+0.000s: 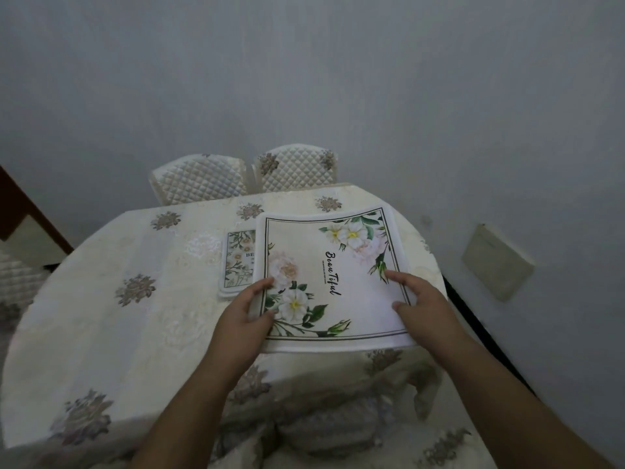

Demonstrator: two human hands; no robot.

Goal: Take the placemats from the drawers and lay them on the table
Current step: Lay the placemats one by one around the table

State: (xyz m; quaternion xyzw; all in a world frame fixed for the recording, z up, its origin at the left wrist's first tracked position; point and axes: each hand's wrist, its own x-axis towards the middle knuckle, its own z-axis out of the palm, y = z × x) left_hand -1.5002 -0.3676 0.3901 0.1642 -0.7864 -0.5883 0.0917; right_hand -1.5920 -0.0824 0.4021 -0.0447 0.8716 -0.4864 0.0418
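Left hand (248, 311): at the left edge of the large placemat, thumb on top, fingers tucked beneath, gripping that edge.
Right hand (417, 299): at the right edge of the same mat, index finger and thumb spread on its top surface near the black border line; remaining fingers hidden behind the edge, apparently clasping it.
Large placemat (333, 282): white, square-cornered, black-line border, white and pale pink flowers with green leaves in two opposite corners, script reading "Beautiful" across the middle; held between both hands over the near right part of the counter, its left side overlapping the second mat; whether resting or slightly lifted, cannot tell.
Second placemat (238, 262): flat on the counter just left of the large one, daisy print with dark letters "BE" visible, right portion covered.
Counter (142, 333): draped in a cream cloth with grey-brown floral medallions, cloth hanging in folds at the near edge.
Chairs (199, 181): two, quilted cream covers, pushed in side by side at the far edge.
Wall (304, 79): plain pale grey behind; a pale rectangular plate (497, 262) mounted at the right.
Far left: dark wooden trim (30, 211), partly in view.
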